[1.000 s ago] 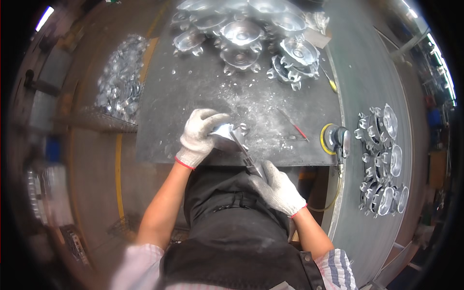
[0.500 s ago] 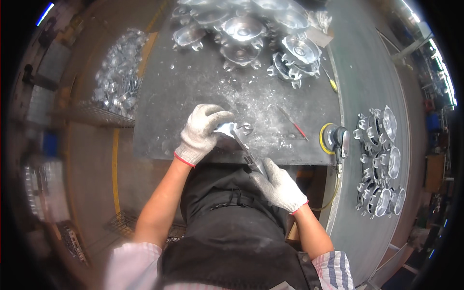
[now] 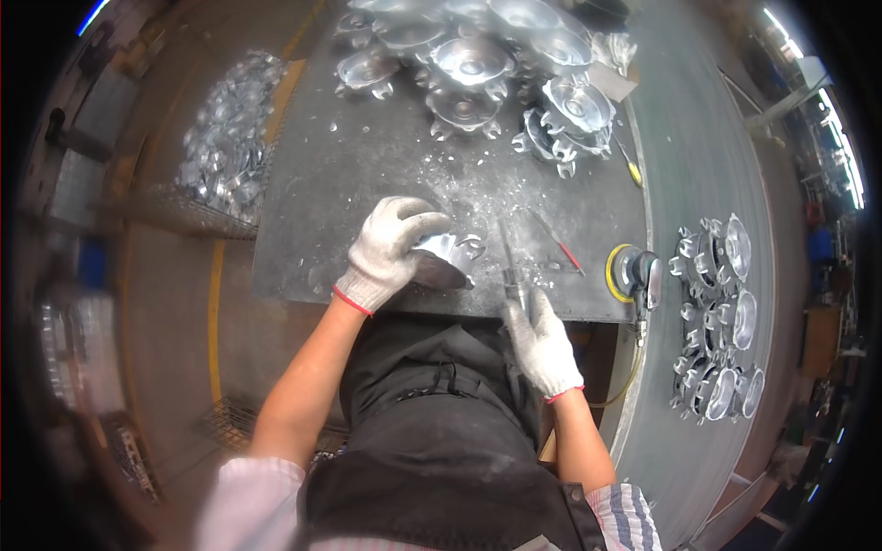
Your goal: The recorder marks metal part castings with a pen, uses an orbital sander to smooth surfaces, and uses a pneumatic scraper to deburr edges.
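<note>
My left hand (image 3: pixel 386 250), in a white knit glove with a red cuff, is closed around a shiny cast metal part (image 3: pixel 441 266) near the front edge of the dark table. A forked lug on the part sticks out to the right of my fingers. In my gloved right hand (image 3: pixel 542 351) is the handle of a file (image 3: pixel 508 250). Its long narrow blade, slightly blurred, points away from me over the table. A gap separates the blade from the metal part.
Several similar castings (image 3: pixel 469 62) are piled at the table's (image 3: pixel 312 202) far side. A red-handled tool (image 3: pixel 562 246), a yellow-handled tool (image 3: pixel 634 173) and a disc sander (image 3: pixel 634 273) lie to the right. More castings (image 3: pixel 712 317) line the green surface. A wire basket (image 3: pixel 230 138) holds metal pieces.
My right hand has swung the file away from the metal part, to the right, and its blade now points more straight ahead. My left hand stays nearly in place with the part.
</note>
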A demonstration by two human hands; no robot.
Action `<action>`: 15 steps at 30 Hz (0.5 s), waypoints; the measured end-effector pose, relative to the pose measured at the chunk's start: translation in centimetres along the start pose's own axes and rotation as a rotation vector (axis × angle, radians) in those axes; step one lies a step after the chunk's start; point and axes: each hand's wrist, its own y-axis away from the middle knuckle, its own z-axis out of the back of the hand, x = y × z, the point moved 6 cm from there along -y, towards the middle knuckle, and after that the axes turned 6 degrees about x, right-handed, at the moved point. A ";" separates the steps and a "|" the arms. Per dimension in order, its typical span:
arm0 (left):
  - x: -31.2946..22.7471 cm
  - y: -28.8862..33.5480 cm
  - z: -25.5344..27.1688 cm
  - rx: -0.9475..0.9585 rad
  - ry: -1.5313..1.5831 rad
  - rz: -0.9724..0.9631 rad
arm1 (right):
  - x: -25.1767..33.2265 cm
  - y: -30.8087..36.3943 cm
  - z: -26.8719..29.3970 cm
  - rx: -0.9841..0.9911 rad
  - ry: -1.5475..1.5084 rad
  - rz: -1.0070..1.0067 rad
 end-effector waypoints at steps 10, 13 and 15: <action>0.6 3.0 0.2 -0.385 0.270 0.101 | -1.3 2.5 1.7 -0.098 0.087 0.094; -1.9 2.4 1.3 -0.194 -0.450 0.108 | -0.9 2.7 1.4 -0.076 0.183 0.142; -1.4 2.5 1.0 -0.196 -0.420 0.143 | 0.1 3.0 0.6 0.047 0.197 0.052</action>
